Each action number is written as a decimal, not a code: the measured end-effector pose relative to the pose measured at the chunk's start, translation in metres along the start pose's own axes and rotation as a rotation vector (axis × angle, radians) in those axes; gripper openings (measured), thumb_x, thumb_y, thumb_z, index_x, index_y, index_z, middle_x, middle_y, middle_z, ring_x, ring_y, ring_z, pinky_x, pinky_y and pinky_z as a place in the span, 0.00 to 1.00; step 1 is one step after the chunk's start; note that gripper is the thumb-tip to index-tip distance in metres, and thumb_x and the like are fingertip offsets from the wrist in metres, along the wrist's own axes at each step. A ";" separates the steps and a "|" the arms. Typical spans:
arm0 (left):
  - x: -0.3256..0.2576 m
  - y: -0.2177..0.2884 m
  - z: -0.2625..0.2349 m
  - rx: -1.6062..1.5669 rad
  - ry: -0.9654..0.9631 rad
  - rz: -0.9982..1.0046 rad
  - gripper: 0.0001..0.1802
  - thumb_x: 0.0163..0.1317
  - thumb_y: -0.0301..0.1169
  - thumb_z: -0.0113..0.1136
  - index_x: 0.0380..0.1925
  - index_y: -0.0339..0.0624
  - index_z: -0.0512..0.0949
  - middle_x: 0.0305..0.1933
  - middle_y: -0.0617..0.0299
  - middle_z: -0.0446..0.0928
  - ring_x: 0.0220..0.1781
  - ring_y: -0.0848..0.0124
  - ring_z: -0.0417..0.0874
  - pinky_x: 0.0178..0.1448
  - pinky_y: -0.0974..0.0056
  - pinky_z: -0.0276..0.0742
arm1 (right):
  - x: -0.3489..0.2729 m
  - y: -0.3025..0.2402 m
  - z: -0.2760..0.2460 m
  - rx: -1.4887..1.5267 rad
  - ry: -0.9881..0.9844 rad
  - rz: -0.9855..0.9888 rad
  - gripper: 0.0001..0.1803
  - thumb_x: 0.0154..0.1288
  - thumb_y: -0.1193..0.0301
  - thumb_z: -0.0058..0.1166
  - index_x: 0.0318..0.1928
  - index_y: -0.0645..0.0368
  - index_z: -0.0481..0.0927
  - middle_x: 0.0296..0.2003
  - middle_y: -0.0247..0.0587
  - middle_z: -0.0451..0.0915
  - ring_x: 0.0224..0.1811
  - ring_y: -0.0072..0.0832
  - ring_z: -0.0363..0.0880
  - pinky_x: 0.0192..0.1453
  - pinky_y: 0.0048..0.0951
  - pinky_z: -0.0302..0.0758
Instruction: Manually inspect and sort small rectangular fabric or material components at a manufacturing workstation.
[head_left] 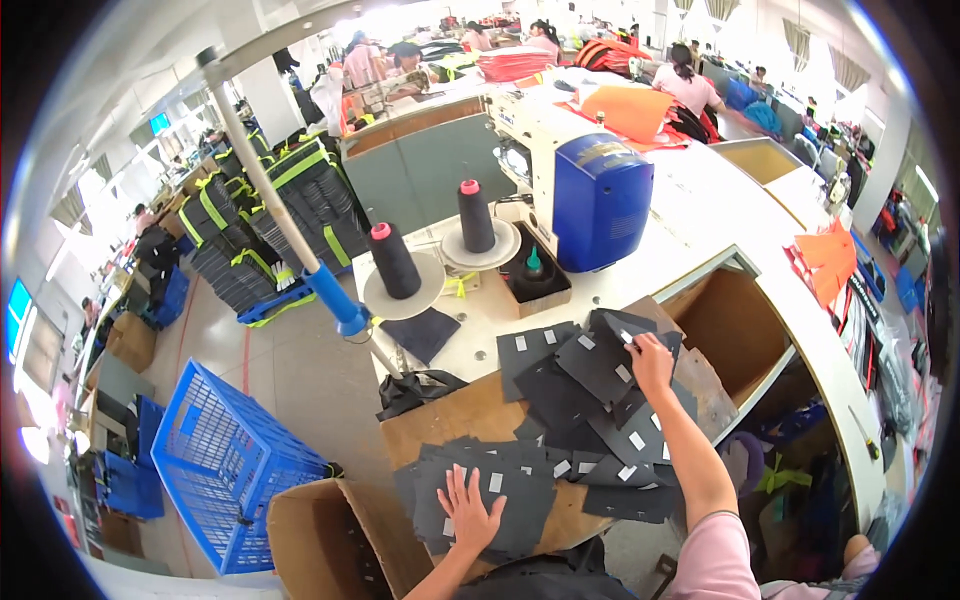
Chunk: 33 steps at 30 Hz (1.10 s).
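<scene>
My left hand (470,510) lies flat with fingers spread on a pile of dark fabric pieces (530,510), each seeming to bear a small white label. Farther right, my right hand (652,362) is closed, its fingertips pinching at a dark fabric piece (635,325) beside a white label. More labelled pieces (580,375) lie overlapped and fanned out under and around that hand. The piles rest on a brown board (445,425) in front of the sewing table. Exactly how the right fingertips grip is too small to see.
Beyond the board stand a blue and white sewing machine (603,200) and two black thread cones (395,262). An open cardboard box (345,530) and a blue crate (235,465) stand to the left. An open wooden drawer (730,330) sits right. Other people work farther back.
</scene>
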<state>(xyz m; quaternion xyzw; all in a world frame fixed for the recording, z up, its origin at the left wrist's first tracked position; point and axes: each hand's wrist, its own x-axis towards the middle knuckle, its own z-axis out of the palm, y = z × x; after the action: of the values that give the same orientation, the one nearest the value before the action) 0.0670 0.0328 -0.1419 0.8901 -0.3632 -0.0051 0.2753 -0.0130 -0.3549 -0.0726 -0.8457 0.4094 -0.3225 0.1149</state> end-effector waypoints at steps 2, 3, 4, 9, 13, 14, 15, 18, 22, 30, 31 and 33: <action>0.017 0.020 -0.018 0.003 0.044 -0.023 0.40 0.55 0.43 0.62 0.63 0.37 0.57 0.69 0.43 0.51 0.71 0.47 0.49 0.69 0.39 0.41 | -0.005 -0.038 -0.049 0.127 0.068 -0.061 0.09 0.52 0.70 0.61 0.32 0.60 0.78 0.28 0.43 0.76 0.28 0.41 0.75 0.31 0.32 0.71; 0.032 0.029 -0.022 -0.319 0.052 -0.035 0.40 0.55 0.41 0.62 0.63 0.36 0.56 0.69 0.44 0.51 0.72 0.50 0.50 0.70 0.45 0.44 | -0.011 -0.052 -0.072 0.171 0.062 -0.114 0.08 0.53 0.71 0.61 0.32 0.61 0.77 0.25 0.40 0.76 0.26 0.38 0.76 0.31 0.31 0.72; 0.047 0.037 -0.026 -0.642 0.054 -0.048 0.41 0.56 0.40 0.62 0.64 0.35 0.55 0.70 0.45 0.50 0.72 0.53 0.50 0.71 0.51 0.46 | -0.020 -0.066 -0.095 0.212 0.052 -0.161 0.07 0.54 0.72 0.60 0.31 0.62 0.77 0.22 0.37 0.76 0.24 0.34 0.77 0.30 0.30 0.72; 0.101 0.091 -0.065 -1.506 -0.372 -0.126 0.40 0.56 0.31 0.64 0.65 0.35 0.54 0.66 0.53 0.59 0.67 0.66 0.60 0.68 0.63 0.54 | -0.088 -0.124 -0.183 0.777 -0.268 0.303 0.04 0.56 0.77 0.57 0.31 0.64 0.77 0.20 0.25 0.72 0.23 0.10 0.66 0.23 0.17 0.61; 0.083 0.105 -0.084 -1.451 -0.675 -0.367 0.20 0.54 0.28 0.66 0.47 0.35 0.76 0.46 0.59 0.78 0.47 0.72 0.77 0.55 0.66 0.70 | -0.139 -0.110 -0.185 1.106 -0.278 0.587 0.03 0.58 0.76 0.57 0.31 0.62 0.78 0.20 0.22 0.71 0.18 0.07 0.59 0.19 0.15 0.50; 0.076 0.106 -0.086 -1.443 -0.698 -0.388 0.20 0.54 0.28 0.66 0.47 0.35 0.76 0.46 0.59 0.78 0.47 0.72 0.77 0.55 0.66 0.70 | -0.151 -0.106 -0.183 1.170 -0.254 0.684 0.03 0.58 0.75 0.57 0.31 0.61 0.78 0.20 0.21 0.71 0.17 0.06 0.57 0.18 0.16 0.49; 0.070 0.109 -0.087 -1.417 -0.700 -0.382 0.15 0.54 0.28 0.66 0.42 0.35 0.78 0.41 0.62 0.80 0.42 0.74 0.78 0.51 0.66 0.71 | -0.166 -0.095 -0.180 1.201 -0.235 0.719 0.03 0.58 0.75 0.57 0.32 0.61 0.78 0.19 0.22 0.71 0.15 0.07 0.57 0.17 0.16 0.49; 0.056 0.105 -0.087 -1.361 -0.776 -0.376 0.15 0.52 0.28 0.67 0.40 0.36 0.79 0.40 0.62 0.80 0.41 0.74 0.78 0.49 0.67 0.72 | -0.203 -0.081 -0.179 1.218 -0.198 0.729 0.04 0.58 0.74 0.58 0.32 0.60 0.78 0.19 0.22 0.72 0.13 0.08 0.56 0.16 0.15 0.49; 0.051 0.105 -0.098 -1.315 -0.910 -0.298 0.19 0.50 0.30 0.69 0.42 0.37 0.79 0.42 0.62 0.80 0.44 0.73 0.78 0.51 0.67 0.71 | -0.222 -0.087 -0.183 1.209 -0.196 0.792 0.03 0.57 0.74 0.58 0.32 0.58 0.78 0.19 0.22 0.72 0.16 0.07 0.59 0.19 0.14 0.52; 0.037 0.106 -0.101 -1.253 -0.876 -0.147 0.11 0.52 0.26 0.66 0.36 0.37 0.79 0.35 0.64 0.80 0.37 0.76 0.78 0.44 0.69 0.73 | -0.244 -0.105 -0.177 1.189 -0.284 0.807 0.03 0.58 0.74 0.58 0.33 0.57 0.78 0.19 0.18 0.70 0.18 0.06 0.61 0.21 0.14 0.54; 0.030 0.116 -0.104 -1.348 -0.760 -0.231 0.09 0.52 0.24 0.65 0.34 0.38 0.78 0.33 0.64 0.79 0.35 0.77 0.78 0.43 0.69 0.74 | -0.252 -0.096 -0.169 1.091 -0.290 0.819 0.08 0.59 0.72 0.58 0.38 0.59 0.76 0.24 0.26 0.73 0.22 0.13 0.67 0.25 0.16 0.61; 0.023 0.122 -0.106 -1.458 -0.645 -0.358 0.07 0.53 0.21 0.63 0.32 0.38 0.76 0.32 0.65 0.78 0.34 0.78 0.78 0.41 0.69 0.74 | -0.261 -0.100 -0.155 0.750 -0.057 0.575 0.12 0.59 0.72 0.57 0.42 0.60 0.74 0.29 0.32 0.74 0.27 0.18 0.69 0.30 0.20 0.65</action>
<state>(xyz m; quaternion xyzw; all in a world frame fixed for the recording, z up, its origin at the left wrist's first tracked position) 0.0274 -0.0025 0.0128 0.4866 -0.1823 -0.5398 0.6623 -0.1698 -0.0807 -0.0258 -0.6067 0.4787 -0.3801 0.5082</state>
